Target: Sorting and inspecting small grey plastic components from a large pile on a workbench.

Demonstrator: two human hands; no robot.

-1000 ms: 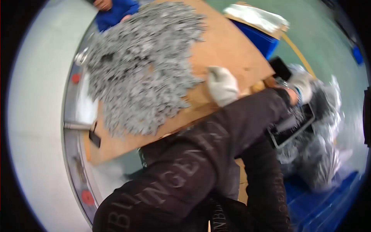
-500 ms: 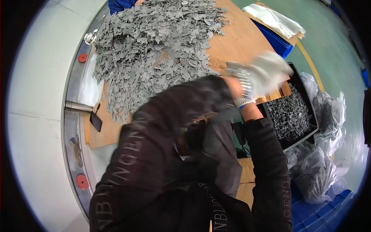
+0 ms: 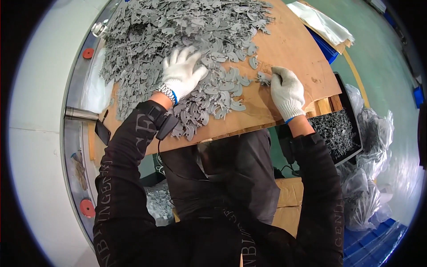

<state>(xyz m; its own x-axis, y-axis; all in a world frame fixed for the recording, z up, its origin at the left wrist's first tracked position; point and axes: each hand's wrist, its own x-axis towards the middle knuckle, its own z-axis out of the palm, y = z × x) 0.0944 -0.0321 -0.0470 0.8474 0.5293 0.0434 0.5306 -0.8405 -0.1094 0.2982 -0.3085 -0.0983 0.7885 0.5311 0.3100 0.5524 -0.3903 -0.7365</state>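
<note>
A large heap of small flat grey parts point(image 3: 138, 49), many of them curved, covers the far left of the wooden board point(image 3: 284, 40). My left hand point(image 3: 181, 76), in a white knit glove, reaches onto the heap with its fingers spread. Looser curved parts point(image 3: 220, 91) lie to its right and in front of it. My right hand point(image 3: 288, 91), gloved the same way, is closed over the right side of the board. A small grey part point(image 3: 263, 79) shows at its fingertips, partly covered by the glove.
Right of the board stands a black bin point(image 3: 361, 149) of thin grey scraps point(image 3: 334, 129). Beyond it are clear plastic bags point(image 3: 376, 133). White sheeting point(image 3: 320, 22) covers a blue crate at the far right. A dark phone-like object point(image 3: 102, 132) lies at left.
My left arm has swung from the right back to the heap, its hand now spread there. My right hand has come away from near the bin onto the board.
</note>
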